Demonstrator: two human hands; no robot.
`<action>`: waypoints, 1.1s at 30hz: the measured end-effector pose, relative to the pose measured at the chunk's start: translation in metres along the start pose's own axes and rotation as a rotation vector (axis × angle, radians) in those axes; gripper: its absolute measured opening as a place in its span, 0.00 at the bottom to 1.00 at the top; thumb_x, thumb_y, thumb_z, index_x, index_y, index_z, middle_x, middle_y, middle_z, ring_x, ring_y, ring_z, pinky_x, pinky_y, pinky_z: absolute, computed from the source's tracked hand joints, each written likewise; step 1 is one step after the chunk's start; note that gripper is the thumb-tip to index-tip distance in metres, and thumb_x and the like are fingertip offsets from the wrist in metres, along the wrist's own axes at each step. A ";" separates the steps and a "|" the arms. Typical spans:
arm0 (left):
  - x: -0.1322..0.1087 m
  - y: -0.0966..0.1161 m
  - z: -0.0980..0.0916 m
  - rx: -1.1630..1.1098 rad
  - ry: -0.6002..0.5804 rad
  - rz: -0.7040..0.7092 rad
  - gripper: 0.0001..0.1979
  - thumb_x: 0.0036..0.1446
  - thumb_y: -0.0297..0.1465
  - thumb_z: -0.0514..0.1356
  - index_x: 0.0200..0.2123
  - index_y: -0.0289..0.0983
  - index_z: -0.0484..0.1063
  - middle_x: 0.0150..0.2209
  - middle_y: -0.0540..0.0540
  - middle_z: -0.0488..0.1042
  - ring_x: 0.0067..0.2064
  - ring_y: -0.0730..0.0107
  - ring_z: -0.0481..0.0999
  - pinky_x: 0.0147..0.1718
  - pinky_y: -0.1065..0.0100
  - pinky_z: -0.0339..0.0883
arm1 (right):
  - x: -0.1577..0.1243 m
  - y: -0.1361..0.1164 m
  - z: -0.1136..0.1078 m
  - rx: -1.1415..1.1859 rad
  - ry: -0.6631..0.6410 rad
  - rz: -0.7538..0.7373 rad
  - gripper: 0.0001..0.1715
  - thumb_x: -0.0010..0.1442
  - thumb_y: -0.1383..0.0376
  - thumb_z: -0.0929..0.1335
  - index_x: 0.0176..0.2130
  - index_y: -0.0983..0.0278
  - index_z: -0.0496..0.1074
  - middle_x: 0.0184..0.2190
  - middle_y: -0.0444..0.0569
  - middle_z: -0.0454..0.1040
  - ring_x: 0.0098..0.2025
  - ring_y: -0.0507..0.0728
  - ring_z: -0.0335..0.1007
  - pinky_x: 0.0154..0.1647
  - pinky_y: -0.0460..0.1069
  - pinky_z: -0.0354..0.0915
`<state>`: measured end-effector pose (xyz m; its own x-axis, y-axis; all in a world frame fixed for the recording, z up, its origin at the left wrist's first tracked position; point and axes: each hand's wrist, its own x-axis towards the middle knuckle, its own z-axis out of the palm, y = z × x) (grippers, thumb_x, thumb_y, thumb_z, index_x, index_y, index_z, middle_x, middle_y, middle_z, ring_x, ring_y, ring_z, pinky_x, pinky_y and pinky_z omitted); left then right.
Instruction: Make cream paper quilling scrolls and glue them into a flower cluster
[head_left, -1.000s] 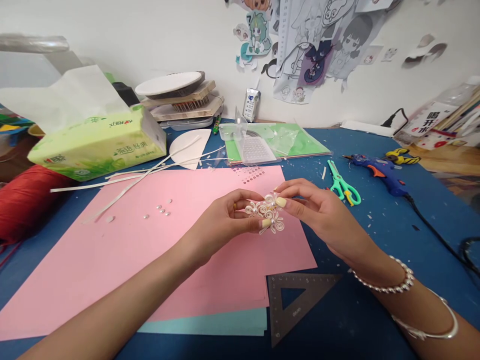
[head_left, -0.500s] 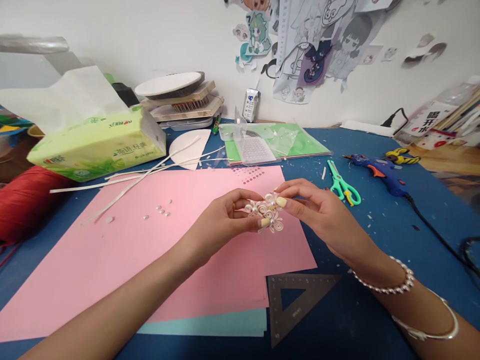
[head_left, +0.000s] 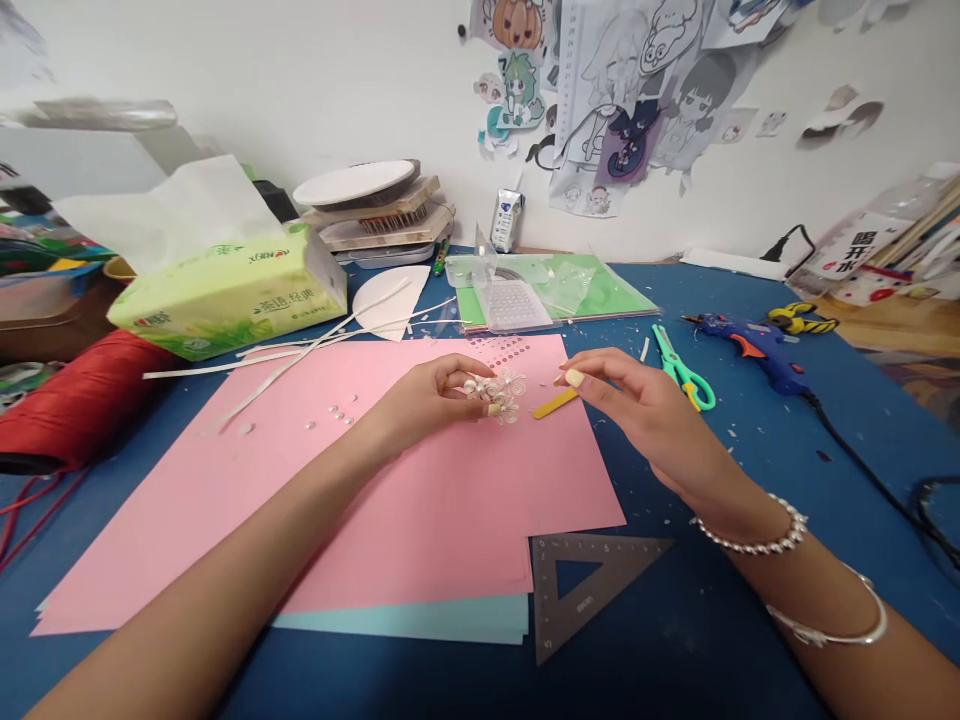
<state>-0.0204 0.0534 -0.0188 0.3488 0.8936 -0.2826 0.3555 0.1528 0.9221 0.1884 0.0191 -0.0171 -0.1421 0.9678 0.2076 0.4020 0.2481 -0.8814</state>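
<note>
Our left hand (head_left: pixel 431 405) pinches a white coiled-paper flower w/ pearl beads (head_left: pixel 501 392), just above the pink paper sheet (head_left: pixel 300 480) on the blue counter (head_left: pixel 660 660). Our right hand (head_left: pixel 637 420), fingers curled, touches the end of a small yellow flat stick (head_left: pixel 555 403) beside the flower; we can't tell if it grips. Nearby lie green scissors (head_left: pixel 679 365) & a grey set square (head_left: pixel 585 590).

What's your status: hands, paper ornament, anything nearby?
Left hand pinches white quilled ornament over pink paper. Right hand at yellow stick, grip unclear. Green scissors beside it.
</note>
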 end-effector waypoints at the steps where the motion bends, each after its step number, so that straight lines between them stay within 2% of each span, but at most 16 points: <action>1: 0.001 0.000 -0.001 0.015 -0.012 -0.005 0.17 0.42 0.30 0.61 0.39 0.36 0.64 0.32 0.48 0.73 0.35 0.66 0.73 0.38 0.63 0.64 | 0.000 0.000 0.000 -0.001 -0.003 -0.002 0.10 0.54 0.59 0.64 0.33 0.61 0.70 0.39 0.47 0.67 0.44 0.54 0.63 0.43 0.50 0.61; 6: -0.002 0.001 -0.002 0.003 -0.131 -0.002 0.15 0.43 0.26 0.59 0.38 0.36 0.65 0.30 0.50 0.72 0.32 0.72 0.72 0.35 0.68 0.64 | 0.001 -0.001 0.003 -0.029 -0.036 0.026 0.10 0.52 0.60 0.65 0.32 0.62 0.71 0.39 0.49 0.67 0.43 0.55 0.64 0.42 0.51 0.62; 12: -0.007 0.004 0.004 -0.033 -0.231 0.043 0.15 0.44 0.25 0.60 0.38 0.36 0.65 0.29 0.51 0.71 0.30 0.74 0.72 0.32 0.70 0.64 | 0.002 0.003 0.009 -0.087 -0.164 0.022 0.10 0.51 0.60 0.66 0.32 0.62 0.72 0.39 0.50 0.67 0.43 0.54 0.64 0.43 0.51 0.62; 16: -0.009 0.005 0.009 -0.108 -0.275 0.004 0.14 0.46 0.25 0.59 0.38 0.37 0.64 0.30 0.51 0.71 0.29 0.73 0.73 0.31 0.69 0.66 | 0.001 0.003 0.011 -0.054 -0.144 0.012 0.08 0.51 0.62 0.65 0.30 0.64 0.71 0.35 0.49 0.68 0.39 0.53 0.65 0.40 0.49 0.63; 26: -0.007 0.004 0.009 -0.161 -0.238 -0.031 0.11 0.43 0.25 0.62 0.33 0.34 0.67 0.29 0.48 0.74 0.30 0.72 0.73 0.30 0.70 0.65 | 0.001 -0.001 0.007 -0.038 -0.076 0.023 0.05 0.52 0.66 0.64 0.30 0.64 0.69 0.33 0.48 0.69 0.37 0.51 0.66 0.39 0.48 0.63; 30: -0.007 0.003 0.007 -0.098 -0.184 -0.052 0.09 0.43 0.29 0.62 0.31 0.35 0.70 0.30 0.48 0.75 0.31 0.72 0.73 0.31 0.70 0.66 | 0.002 0.000 0.006 -0.053 -0.078 0.035 0.05 0.53 0.65 0.64 0.30 0.64 0.69 0.32 0.47 0.70 0.35 0.51 0.67 0.39 0.49 0.63; 33: -0.006 0.001 0.006 0.038 -0.156 -0.037 0.09 0.43 0.33 0.62 0.30 0.36 0.73 0.27 0.49 0.75 0.26 0.73 0.72 0.29 0.70 0.66 | 0.002 0.000 0.005 -0.093 -0.066 0.029 0.08 0.53 0.62 0.64 0.30 0.64 0.69 0.33 0.48 0.70 0.35 0.52 0.67 0.38 0.49 0.63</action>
<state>-0.0172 0.0455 -0.0173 0.4644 0.8109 -0.3561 0.4018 0.1655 0.9007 0.1841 0.0211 -0.0190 -0.1875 0.9706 0.1512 0.4890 0.2258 -0.8426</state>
